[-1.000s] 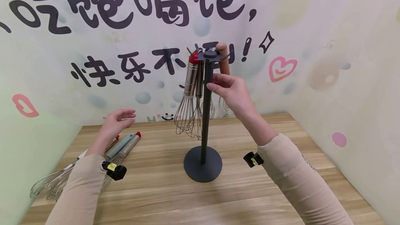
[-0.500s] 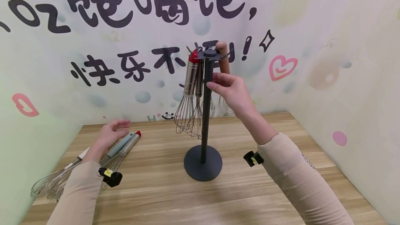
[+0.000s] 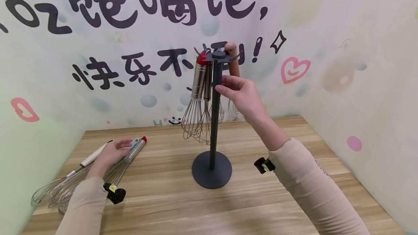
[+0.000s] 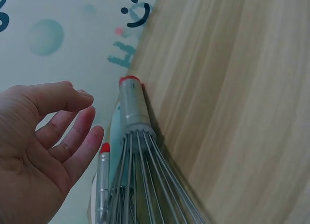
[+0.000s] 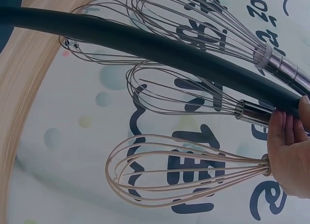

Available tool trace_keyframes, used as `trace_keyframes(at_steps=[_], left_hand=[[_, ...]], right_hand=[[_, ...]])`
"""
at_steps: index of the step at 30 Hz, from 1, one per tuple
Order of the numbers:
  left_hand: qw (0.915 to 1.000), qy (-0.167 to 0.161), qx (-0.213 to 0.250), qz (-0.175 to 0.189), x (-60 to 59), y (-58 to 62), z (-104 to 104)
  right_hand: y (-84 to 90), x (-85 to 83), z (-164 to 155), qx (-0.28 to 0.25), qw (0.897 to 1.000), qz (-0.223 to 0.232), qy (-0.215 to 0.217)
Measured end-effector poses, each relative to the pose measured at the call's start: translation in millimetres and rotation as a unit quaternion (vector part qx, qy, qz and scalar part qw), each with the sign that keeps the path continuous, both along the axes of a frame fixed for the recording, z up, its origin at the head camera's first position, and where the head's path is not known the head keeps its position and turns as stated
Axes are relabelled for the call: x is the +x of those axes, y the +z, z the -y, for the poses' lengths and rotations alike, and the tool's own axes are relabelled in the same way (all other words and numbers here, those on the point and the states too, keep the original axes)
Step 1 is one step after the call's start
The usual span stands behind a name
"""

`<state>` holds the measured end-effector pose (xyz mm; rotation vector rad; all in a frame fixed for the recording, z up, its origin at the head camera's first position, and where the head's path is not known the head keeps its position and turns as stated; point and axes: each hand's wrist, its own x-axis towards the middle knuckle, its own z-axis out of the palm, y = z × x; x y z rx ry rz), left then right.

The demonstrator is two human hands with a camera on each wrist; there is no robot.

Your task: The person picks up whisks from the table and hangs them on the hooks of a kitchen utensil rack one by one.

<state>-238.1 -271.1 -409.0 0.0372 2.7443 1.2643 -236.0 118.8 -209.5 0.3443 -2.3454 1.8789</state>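
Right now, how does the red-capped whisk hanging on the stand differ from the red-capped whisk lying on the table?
The hanging red-capped whisk hangs vertically from the stand, wires down; the table red-capped whisk lies flat, wires toward the person. The right hand holds the pole near the hanging one; the left hand reaches beside the table one. Both have steel handles and wires.

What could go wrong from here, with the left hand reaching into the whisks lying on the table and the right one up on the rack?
1. The metal whisks on the wooden table lie with wires overlapping; lifting the red-capped steel whisk may drag a neighbour.
2. The left hand is open, no grip yet; the round handle could roll away.
3. The right hand grips the dark rack pole high up; a sideways tug could tip the loaded rack.
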Motion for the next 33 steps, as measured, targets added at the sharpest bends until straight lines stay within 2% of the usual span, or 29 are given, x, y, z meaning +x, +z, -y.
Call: trace_keyframes(at_steps=[9,17,22,33], left_hand=[[0.9993,0.026,0.003,0.028,2.7,-10.7,2],[0.9985,0.049,-0.007,0.023,0.1,-24.4,4],[0.9979,0.059,-0.006,0.027,0.2,-26.6,3],[0.9975,0.033,-0.053,-0.033,1.1,-30.3,-2]], right_hand=[[0.1,0.2,0,0.0,1.0,-0.005,0.002],[0.8,0.1,0,-0.001,1.0,0.0,0.001],[1.2,0.2,0,0.001,1.0,-0.001,0.001],[-0.7,-1.9,-1,-0.007,1.0,0.001,0.01]])
